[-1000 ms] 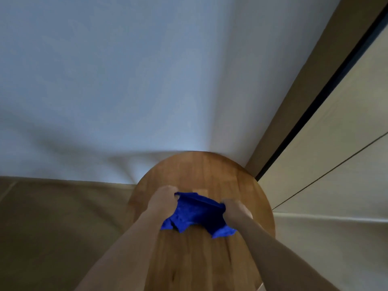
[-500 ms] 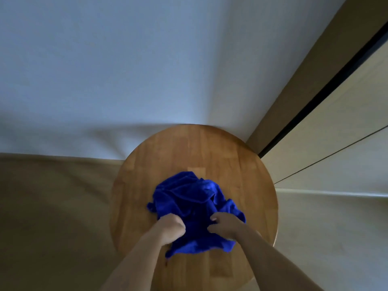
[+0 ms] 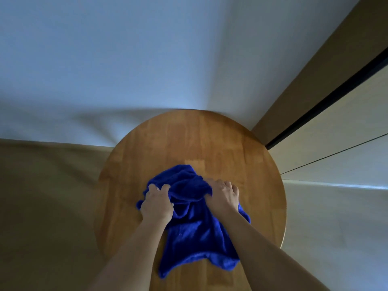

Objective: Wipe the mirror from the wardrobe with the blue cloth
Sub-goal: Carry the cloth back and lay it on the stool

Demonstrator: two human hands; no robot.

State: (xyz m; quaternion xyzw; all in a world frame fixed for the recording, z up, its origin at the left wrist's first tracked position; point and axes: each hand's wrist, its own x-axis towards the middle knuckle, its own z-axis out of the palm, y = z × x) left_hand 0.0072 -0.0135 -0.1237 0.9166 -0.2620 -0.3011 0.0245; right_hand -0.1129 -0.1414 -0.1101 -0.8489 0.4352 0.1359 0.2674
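Found the blue cloth (image 3: pixel 195 225) lying rumpled on the round wooden table (image 3: pixel 189 141), spread from about the middle of the top down toward the near edge, its lower corner almost reaching that edge. Gripped at its upper folds by both hands: the left hand (image 3: pixel 156 203) curled over the cloth's left side, fingers bunched into the fabric, and the right hand (image 3: pixel 223 195) curled over the right side, fingers likewise closed on a gather of cloth. Both holds looked snug rather than wide, though exactly how much fabric sat inside each palm could not be told. Resting on the wood for the most part, not lifted clear. Judged as very early in the task: cloth only taken in hand, no wiping begun. No mirror surface recognisable anywhere in view; only a tan panel with a dark vertical strip (image 3: pixel 327 97) beyond the table's far right edge, possibly part of the wardrobe, though not certain from this angle. Left to do, by that reckoning: gather or fold the cloth into a usable pad, lift it off the table, turn toward the wardrobe, find the mirror, and pass the cloth over the glass. Nothing seen to suggest any part of the mirror already cleaned.
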